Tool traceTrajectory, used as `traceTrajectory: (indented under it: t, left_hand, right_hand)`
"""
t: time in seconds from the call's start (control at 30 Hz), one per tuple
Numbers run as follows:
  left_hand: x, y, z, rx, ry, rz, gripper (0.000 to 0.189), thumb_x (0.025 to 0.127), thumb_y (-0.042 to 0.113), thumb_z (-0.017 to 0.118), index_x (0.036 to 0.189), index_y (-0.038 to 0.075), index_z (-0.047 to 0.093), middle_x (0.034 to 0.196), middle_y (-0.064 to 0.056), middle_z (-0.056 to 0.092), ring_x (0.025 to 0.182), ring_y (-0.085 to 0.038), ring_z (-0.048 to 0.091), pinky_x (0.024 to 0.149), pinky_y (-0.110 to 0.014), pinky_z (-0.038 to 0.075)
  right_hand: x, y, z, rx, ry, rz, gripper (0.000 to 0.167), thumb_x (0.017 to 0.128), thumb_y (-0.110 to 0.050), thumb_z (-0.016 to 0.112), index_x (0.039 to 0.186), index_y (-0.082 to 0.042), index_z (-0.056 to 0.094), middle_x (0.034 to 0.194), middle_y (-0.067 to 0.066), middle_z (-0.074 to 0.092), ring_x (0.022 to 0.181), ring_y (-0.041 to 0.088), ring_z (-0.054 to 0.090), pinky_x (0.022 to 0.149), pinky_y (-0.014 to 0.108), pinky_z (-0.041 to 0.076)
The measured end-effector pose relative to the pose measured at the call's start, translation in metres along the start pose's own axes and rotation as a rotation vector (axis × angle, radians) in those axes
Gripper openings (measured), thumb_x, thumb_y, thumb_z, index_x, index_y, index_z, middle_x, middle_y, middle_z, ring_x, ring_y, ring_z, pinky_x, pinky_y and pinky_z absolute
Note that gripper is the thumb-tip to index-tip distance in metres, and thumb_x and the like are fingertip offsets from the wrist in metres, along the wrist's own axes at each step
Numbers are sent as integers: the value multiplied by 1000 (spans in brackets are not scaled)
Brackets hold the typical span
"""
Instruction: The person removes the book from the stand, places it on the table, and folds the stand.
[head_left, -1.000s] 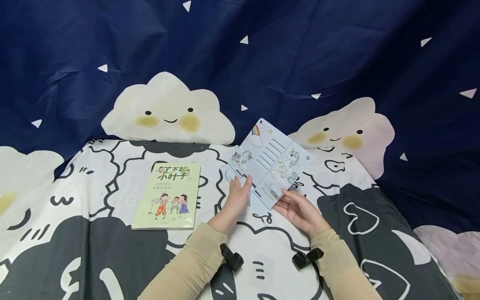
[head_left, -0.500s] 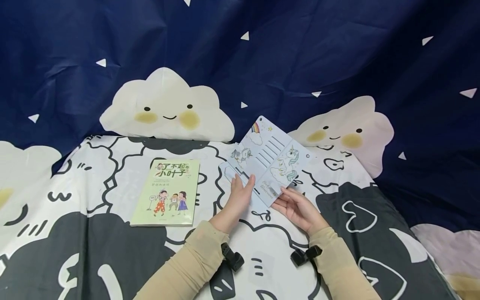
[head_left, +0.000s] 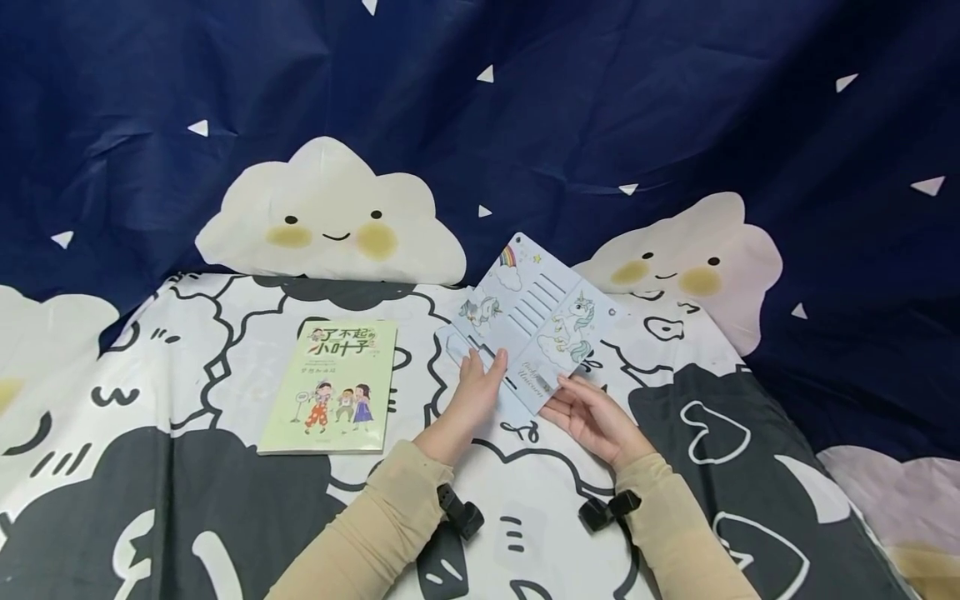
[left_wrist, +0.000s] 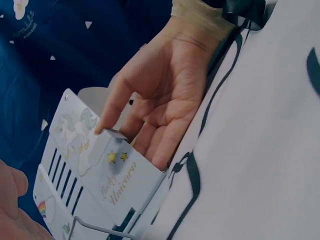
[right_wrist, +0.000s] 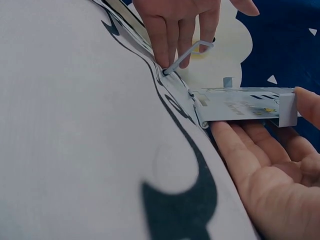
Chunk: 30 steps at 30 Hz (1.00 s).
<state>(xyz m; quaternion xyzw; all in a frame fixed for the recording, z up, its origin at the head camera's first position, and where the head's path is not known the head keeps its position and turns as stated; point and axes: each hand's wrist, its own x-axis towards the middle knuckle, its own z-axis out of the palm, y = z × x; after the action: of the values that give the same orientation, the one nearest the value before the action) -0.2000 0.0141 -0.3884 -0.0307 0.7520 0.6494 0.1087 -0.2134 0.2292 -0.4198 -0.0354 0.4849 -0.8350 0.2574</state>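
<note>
- Here's the stand (head_left: 534, 325), out ahead of the person and between the two hands, tilted over the printed sheet (head_left: 558, 479)!
- It's the holder of this scene: a row of slots (head_left: 540, 301) runs across its panel, dark strips among painted unicorns, a rainbow and stars.
- Right hand (head_left: 596, 421) has a grip on it, fingers spread underneath, thumb pressed to the folded lip (right_wrist: 287, 111), the right wrist view making it plain.
- And over to the left hand (head_left: 476, 400): fingers straight, tips down by the base, right next to the bent wire (right_wrist: 182, 58); whether they touch that wire, I can't tell.
- Off to the left of the stand, there's the green book (head_left: 330, 387), flat on the sheet, closed, cover up, three cartoon children lined up beneath the title.
- Tan sleeves (head_left: 375, 521) on both arms, a black device (head_left: 461, 512) at each wrist.
- Behind it all, navy cloth (head_left: 540, 125) with smiling clouds and white triangles.
</note>
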Motion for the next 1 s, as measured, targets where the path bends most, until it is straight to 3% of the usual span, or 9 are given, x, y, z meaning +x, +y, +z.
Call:
traceTrajectory:
  t: [0.33, 0.53, 0.77, 1.0]
  left_hand:
    - [4, 1, -9, 6, -4, 0, 86, 102, 59, 32, 158, 1, 4, 165, -23, -5, 153, -41, -6, 121, -61, -2]
    - [4, 0, -13, -11, 0, -1, 83, 103, 56, 34, 158, 1, 7, 166, -21, -2, 154, -36, -5, 124, -56, -3]
    - [7, -1, -19, -28, -14, -2, 80, 103, 55, 34, 158, 1, 11, 166, -20, 3, 154, -35, -3, 124, -54, -2]
    - [8, 1, -25, -56, -44, -14, 78, 104, 55, 34, 158, 3, 14, 167, -15, 10, 154, -33, 7, 125, -52, 9]
  right_hand:
    - [0, 0, 3, -98, -38, -9, 28, 106, -16, 46, 133, -8, 45, 124, 9, 68, 119, 22, 64, 103, 38, 50]
    - [-1, 2, 5, -176, -41, 19, 32, 105, -17, 49, 135, -7, 45, 127, 9, 67, 117, 22, 65, 104, 40, 50]
    - [-2, 1, 9, -243, -25, 53, 50, 104, -21, 53, 144, 0, 34, 131, 11, 61, 116, 22, 66, 104, 41, 49]
    - [-3, -2, 13, -334, -49, 69, 62, 104, -20, 52, 151, 7, 22, 140, 16, 54, 118, 21, 65, 105, 41, 48]
